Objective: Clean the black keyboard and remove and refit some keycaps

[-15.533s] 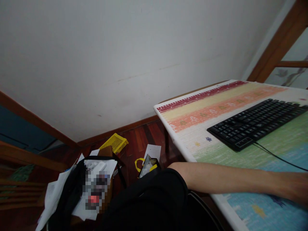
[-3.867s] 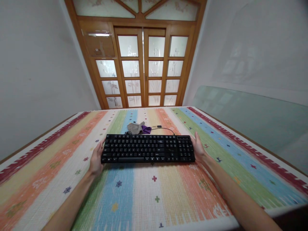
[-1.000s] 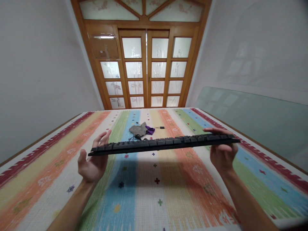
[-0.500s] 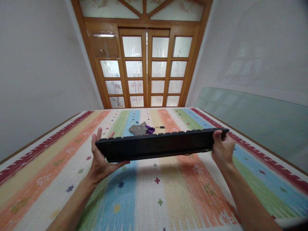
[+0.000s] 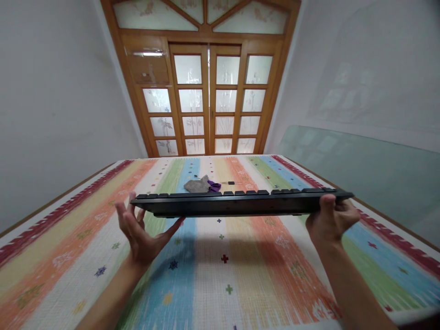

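Observation:
A black computer keyboard [image 5: 227, 205] is held up above the striped cloth, seen edge-on with its keycaps along the top. My left hand [image 5: 142, 236] holds its left end, thumb under the bottom edge and fingers at the end. The right end is gripped by my right hand [image 5: 332, 222], its thumb on the near edge and the other fingers partly hidden behind. Beyond the keyboard lies a grey cloth [image 5: 197, 184] beside a crumpled purple piece [image 5: 214, 185]. To their right is a small brush-like item [image 5: 231, 183] with a black part.
A striped, patterned cloth [image 5: 225, 279] covers the table. Walls stand on both sides, with a pale green panel [image 5: 350, 160] leaning at the right. Wooden doors with glass panes [image 5: 225, 101] are at the far end.
The keyboard has tilted flatter, so less of its underside shows and its keycaps stand out more. Its right end has shifted rightward with my right hand. My left hand's fingers have spread slightly.

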{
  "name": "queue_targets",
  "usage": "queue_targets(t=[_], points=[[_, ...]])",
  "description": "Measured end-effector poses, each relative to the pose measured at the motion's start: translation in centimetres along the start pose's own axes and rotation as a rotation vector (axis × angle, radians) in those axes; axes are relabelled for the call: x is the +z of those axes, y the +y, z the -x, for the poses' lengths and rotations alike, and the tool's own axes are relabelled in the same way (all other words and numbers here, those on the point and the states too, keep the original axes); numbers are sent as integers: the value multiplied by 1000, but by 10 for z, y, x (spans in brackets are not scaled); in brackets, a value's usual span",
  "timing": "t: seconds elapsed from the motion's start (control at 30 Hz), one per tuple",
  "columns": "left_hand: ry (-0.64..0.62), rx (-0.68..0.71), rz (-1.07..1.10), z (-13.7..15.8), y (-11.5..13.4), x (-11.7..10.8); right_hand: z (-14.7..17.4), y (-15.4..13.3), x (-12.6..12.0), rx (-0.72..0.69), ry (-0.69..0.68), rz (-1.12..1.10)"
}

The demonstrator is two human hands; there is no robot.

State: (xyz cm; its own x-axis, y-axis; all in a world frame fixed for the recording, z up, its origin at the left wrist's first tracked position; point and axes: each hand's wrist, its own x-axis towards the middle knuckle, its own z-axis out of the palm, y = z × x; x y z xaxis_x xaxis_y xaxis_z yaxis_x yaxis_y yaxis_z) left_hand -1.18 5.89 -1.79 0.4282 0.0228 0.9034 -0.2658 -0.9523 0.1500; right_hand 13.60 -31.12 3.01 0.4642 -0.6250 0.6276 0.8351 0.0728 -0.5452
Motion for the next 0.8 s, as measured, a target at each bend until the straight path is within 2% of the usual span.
queue_targets(t=[0.1,0.17,0.33,0.53,0.67,0.8], points=[[73,226,-231,4,-3,-3,2,-9,2,18,-14,-29],[77,287,-305,4,-2,-4,2,-7,1,64,-19,-30],[79,212,-438,-5,6,0,6,9,-5,187,-44,121],[-33,334,-437,-15,1,1,14,5,-3,213,-258,434],[-112,379,-366,-20,-5,-4,12,-1,4,273,-382,523],[-239,359,-339,-23,-5,-6,5,6,8,290,-519,590]])
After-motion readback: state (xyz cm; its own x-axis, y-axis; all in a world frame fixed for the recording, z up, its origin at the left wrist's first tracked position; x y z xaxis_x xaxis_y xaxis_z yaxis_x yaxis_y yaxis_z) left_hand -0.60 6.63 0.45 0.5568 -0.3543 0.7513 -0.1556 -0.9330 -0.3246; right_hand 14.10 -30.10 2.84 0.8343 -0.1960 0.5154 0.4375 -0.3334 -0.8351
